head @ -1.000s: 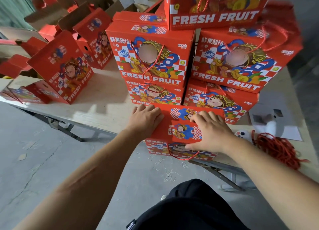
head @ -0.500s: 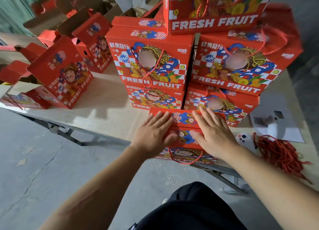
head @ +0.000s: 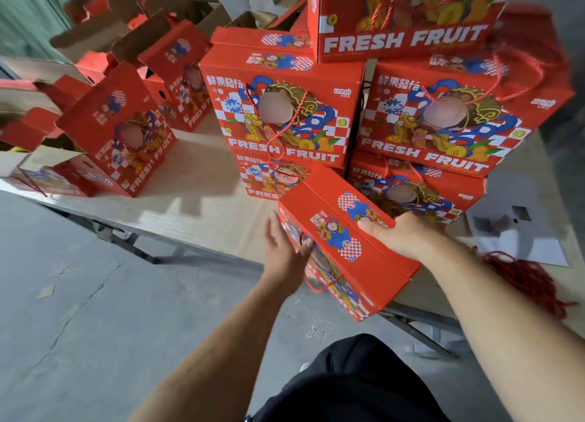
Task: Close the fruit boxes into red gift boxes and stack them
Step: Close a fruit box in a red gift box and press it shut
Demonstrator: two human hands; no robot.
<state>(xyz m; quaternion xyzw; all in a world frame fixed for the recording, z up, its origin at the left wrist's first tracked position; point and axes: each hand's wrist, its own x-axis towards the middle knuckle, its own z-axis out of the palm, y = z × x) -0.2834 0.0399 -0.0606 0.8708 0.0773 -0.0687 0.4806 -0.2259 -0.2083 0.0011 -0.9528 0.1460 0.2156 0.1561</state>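
Red gift box (head: pixel 342 241): closed, tilted, at the near table edge, held between both hands. Left hand (head: pixel 285 250): flat against the box's printed front, thumb hooked over the top edge. Right hand (head: pixel 402 235): gripping the far side, thumb on the lid. Table (head: pixel 196 200): pale wood. Red cord bundle (head: pixel 522 273): right, on the table. Stack of closed boxes (head: pixel 285 114): behind, marked FRESH FRUIT. Open boxes (head: pixel 120 127): far left, flaps raised
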